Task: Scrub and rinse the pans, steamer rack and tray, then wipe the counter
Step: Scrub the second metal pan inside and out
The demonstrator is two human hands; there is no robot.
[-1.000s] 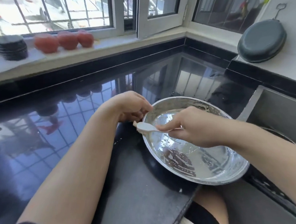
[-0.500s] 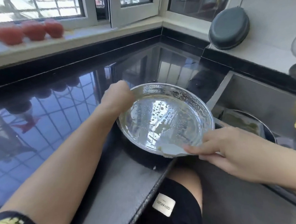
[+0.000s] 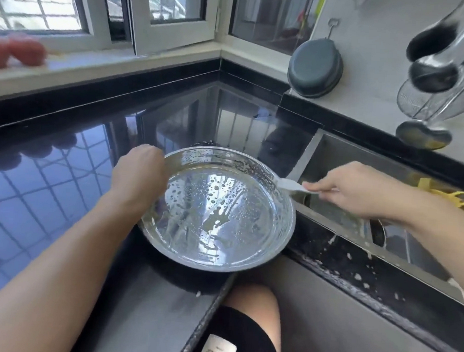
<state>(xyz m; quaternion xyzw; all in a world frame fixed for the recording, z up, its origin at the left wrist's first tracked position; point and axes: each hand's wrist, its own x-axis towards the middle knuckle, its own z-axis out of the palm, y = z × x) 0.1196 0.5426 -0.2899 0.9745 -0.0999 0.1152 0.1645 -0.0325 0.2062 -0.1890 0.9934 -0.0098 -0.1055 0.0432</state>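
A round, shallow steel pan [image 3: 222,219] sits on the black counter [image 3: 46,190] at its front edge, wet and beaded with drops. My left hand [image 3: 140,175] grips the pan's left rim. My right hand [image 3: 359,190] pinches a small white scraper [image 3: 293,186], whose tip touches the pan's right rim, over the edge of the sink [image 3: 364,157]. Another dark pan [image 3: 380,233] lies low in the sink, partly hidden under my right forearm.
A grey lid [image 3: 315,69] leans on the wall ledge at the back right. Ladles and a strainer [image 3: 429,88] hang at the upper right. Red tomatoes [image 3: 17,51] lie on the windowsill. A yellow item [image 3: 449,195] sits by the sink. White specks dot the sink's front edge [image 3: 355,278].
My right hand carried the scraper from the pan's left inside, along its near rim, to the right rim by the sink. My view swung right. The left hand kept its grip.
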